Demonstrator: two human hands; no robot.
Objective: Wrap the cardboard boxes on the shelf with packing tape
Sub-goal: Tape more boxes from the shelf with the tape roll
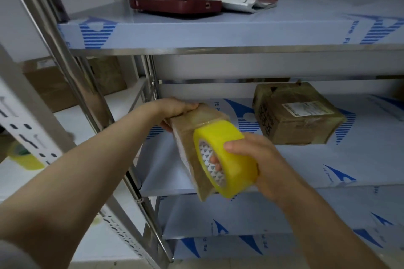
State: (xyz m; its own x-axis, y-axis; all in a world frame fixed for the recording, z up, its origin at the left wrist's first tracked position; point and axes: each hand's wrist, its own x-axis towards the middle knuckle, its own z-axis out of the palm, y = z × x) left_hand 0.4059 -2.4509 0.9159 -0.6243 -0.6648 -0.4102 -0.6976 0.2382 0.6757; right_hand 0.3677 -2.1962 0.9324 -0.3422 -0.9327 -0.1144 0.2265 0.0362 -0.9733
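Above the shelf, left hand grips the tilted box; right hand clutches the tape roll.

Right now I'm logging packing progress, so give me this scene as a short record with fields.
left hand: left hand holds the far end of the held box
right hand: right hand has its grip on the yellow tape roll, fingers through the core
held box: tilted, over the middle shelf
tape roll: against the box's side
other box: taped box resting on the middle shelf, labelled
top shelf: red case, papers
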